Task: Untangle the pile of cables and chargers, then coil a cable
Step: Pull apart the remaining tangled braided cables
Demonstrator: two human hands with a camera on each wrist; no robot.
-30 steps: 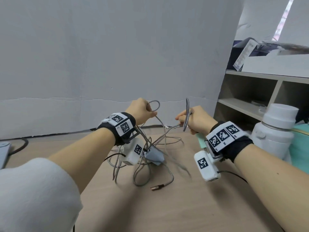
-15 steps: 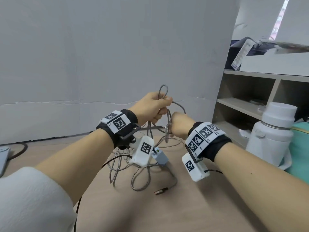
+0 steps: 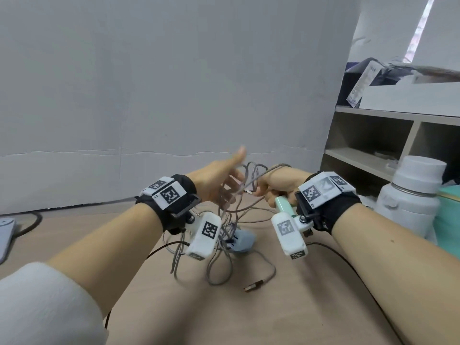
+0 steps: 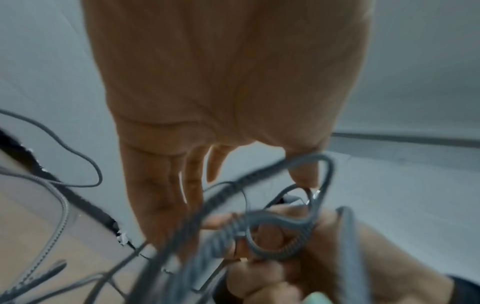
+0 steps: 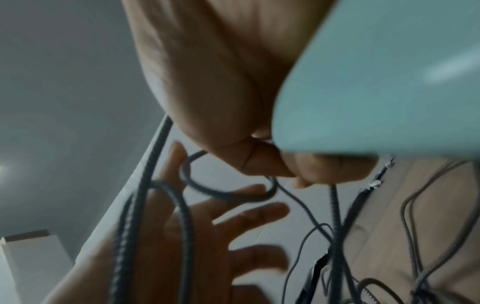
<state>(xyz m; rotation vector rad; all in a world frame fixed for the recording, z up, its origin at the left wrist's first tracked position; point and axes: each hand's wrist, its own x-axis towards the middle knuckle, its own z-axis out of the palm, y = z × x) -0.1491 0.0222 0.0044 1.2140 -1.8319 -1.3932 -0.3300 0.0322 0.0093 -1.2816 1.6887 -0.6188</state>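
A tangle of grey braided cables (image 3: 225, 235) hangs from both hands down to the wooden table (image 3: 249, 319). My left hand (image 3: 230, 181) is open with the thumb up and the fingers spread, and cable strands run loosely across the fingers (image 5: 249, 216). My right hand (image 3: 276, 185) is a fist that grips cable loops (image 4: 280, 224) together with a mint-green charger (image 3: 283, 206), which fills the right wrist view's upper right (image 5: 376, 82). A blue-grey charger (image 3: 245, 241) lies under the tangle. A USB plug (image 3: 254, 286) rests on the table in front.
A white bottle (image 3: 410, 195) stands at the right beside a teal object (image 3: 449, 220). Behind it is a shelf unit (image 3: 368, 135). A grey device (image 3: 5, 235) with a black cord sits at the left edge. A grey board wall (image 3: 174, 95) closes the back.
My left hand has let go of the raised cable loop and spread its fingers. Both hands have dropped slightly, and the right hand now holds the loops.
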